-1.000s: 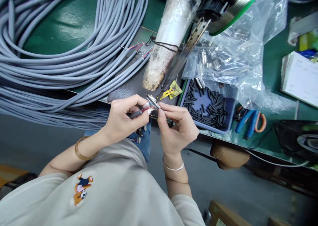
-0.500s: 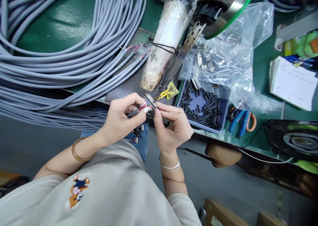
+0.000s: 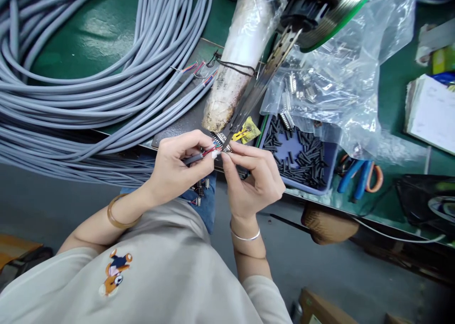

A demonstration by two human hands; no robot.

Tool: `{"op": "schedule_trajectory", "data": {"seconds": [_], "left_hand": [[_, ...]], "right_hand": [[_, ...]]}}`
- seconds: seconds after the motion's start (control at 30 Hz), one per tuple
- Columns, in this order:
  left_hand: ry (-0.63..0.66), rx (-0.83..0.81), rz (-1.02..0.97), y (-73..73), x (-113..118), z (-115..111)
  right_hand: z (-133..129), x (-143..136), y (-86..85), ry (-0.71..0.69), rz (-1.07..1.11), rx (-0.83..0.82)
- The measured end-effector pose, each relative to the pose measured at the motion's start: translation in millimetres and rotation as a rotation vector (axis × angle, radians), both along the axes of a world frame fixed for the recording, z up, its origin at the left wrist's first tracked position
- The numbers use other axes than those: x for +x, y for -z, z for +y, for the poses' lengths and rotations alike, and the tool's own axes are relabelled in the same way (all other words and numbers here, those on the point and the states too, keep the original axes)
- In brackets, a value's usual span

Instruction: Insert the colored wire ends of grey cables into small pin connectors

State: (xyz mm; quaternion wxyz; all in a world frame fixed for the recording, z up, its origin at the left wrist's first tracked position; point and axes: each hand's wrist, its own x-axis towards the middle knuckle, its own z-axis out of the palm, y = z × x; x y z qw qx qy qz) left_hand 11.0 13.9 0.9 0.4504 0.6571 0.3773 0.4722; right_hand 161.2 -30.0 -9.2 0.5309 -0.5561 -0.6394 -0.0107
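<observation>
- Left hand [image 3: 183,165] pinches the grey cable [image 3: 193,160], center of the frame.
- Right hand [image 3: 254,177] pinches the connector [image 3: 216,138], seemingly by one end.
- Connector sits mid-frame, beside the coloured wires [image 3: 209,151].

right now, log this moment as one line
left grip: grey cable; right grip: multi-pin connector; soldering iron: tip at connector; black tubing pieces: in blue tray
</observation>
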Motion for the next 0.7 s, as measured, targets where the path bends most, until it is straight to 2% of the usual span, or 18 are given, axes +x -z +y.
{"op": "schedule_trajectory", "data": {"seconds": [0.1,0.3,0.43,0.5,0.6,0.7], "left_hand": [[0.028,-0.037,-0.007,-2.9,-1,1],[0.067,-0.24,0.001,-0.3,-3,-1],[0.052,-0.236,-0.042,1.2,-3,-5],[0.055,-0.284,-0.069,-1.0,-4,-8],[0.126,-0.478,-0.13,-7.6,-9,-13],[0.235,-0.666,-0.215,-15.8,-17,-17]], "right_hand": [[-3,-1,0.0,0.017,-0.061,0.012],[-10,3,9.3,-0.013,-0.194,0.044],[-14,11,14.0,-0.058,0.021,0.032],[-20,15,13.3,-0.103,0.182,0.097],[-35,18,7.1,-0.162,0.333,0.203],[-52,16,-0.5,-0.198,0.347,0.104]]}}
